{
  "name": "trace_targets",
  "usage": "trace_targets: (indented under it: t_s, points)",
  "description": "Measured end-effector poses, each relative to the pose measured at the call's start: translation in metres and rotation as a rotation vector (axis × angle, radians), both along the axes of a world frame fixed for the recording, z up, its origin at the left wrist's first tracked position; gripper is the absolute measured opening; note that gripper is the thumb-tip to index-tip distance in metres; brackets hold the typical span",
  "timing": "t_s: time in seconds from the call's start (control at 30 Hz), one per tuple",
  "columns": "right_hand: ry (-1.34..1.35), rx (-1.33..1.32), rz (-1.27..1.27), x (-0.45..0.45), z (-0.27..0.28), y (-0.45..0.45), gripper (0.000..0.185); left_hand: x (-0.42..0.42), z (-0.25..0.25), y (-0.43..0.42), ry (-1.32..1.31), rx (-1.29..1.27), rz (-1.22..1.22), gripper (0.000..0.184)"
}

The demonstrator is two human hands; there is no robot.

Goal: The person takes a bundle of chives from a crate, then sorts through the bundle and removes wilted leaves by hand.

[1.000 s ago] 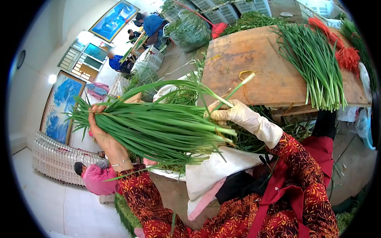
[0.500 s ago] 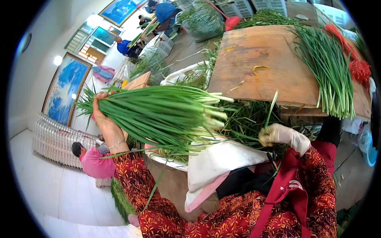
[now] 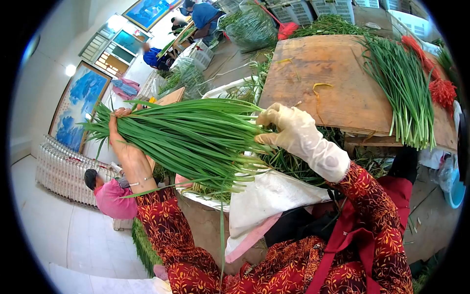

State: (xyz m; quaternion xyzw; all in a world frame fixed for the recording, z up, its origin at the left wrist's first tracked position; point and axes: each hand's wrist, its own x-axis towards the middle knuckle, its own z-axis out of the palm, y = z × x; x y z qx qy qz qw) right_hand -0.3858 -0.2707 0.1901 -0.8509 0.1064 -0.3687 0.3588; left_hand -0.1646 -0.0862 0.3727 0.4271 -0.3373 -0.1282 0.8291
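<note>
My bare left hand point(image 3: 121, 113) is wrapped round the leaf end of a big bunch of garlic chives point(image 3: 181, 132), held up in the air before me. The pale stem ends fan out to the right, and a few long leaves hang below. At those ends is my right hand point(image 3: 293, 132), in a cream rubber glove, its thumb and fingers closing on some stems at the upper edge of the bunch. Another bunch of garlic chives point(image 3: 404, 93) lies on the right part of the wooden board point(image 3: 328, 73).
Loose trimmings fill a white-rimmed container point(image 3: 200, 200) below the bunch. Red ties point(image 3: 443, 90) lie at the board's right edge. A person in pink point(image 3: 115, 198) sits at left; others work at the back near plastic crates point(image 3: 333, 10). A blue basin point(image 3: 456, 188) stands at right.
My right hand has moved up and left from near my lap to the stem ends. The single stalk it held is no longer seen in it. My left hand still grips the bunch.
</note>
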Motion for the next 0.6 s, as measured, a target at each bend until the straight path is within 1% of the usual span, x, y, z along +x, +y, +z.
trace_targets:
  t_s: [0.03,0.13,0.17,0.27,0.3,0.33,0.43,0.5,0.53,0.57,0.6]
  points:
    - [0.005,-0.080,-0.016,0.003,-0.001,-0.001,0.022,-0.003,0.002,-0.002,0.017,-0.002,-0.027,0.012]
    - [0.007,-0.058,-0.007,0.001,-0.005,0.001,0.019,-0.020,-0.001,-0.011,0.009,-0.024,-0.008,0.012]
    - [0.056,-0.081,0.031,-0.002,-0.005,-0.002,0.017,-0.020,-0.002,-0.011,0.015,-0.021,-0.013,0.012]
    - [0.077,-0.088,0.044,-0.010,-0.008,-0.007,0.018,-0.012,-0.002,-0.010,0.032,-0.013,-0.052,0.012]
    - [-0.035,-0.127,0.048,-0.011,-0.013,-0.011,0.017,-0.008,-0.003,-0.008,0.039,-0.014,-0.079,0.012]
    - [0.023,0.030,0.059,-0.017,-0.013,-0.012,0.020,-0.004,-0.003,-0.006,0.046,-0.015,-0.105,0.012]
    - [0.224,0.483,0.112,-0.043,-0.011,-0.017,0.028,0.006,-0.002,0.004,-0.017,0.016,-0.025,0.012]
    - [0.550,0.384,0.057,-0.040,-0.066,-0.032,0.027,0.005,-0.002,0.009,-0.028,0.017,0.014,0.013]
    - [0.640,-0.020,-0.031,-0.047,-0.091,-0.028,0.022,0.004,-0.002,0.011,-0.032,0.018,0.032,0.013]
    - [1.010,-0.112,0.015,-0.049,-0.110,-0.025,0.023,0.010,-0.002,0.016,-0.099,0.067,0.087,0.015]
    - [1.206,-0.385,0.064,-0.056,-0.130,-0.022,0.030,0.008,-0.002,0.015,-0.111,0.072,0.087,0.015]
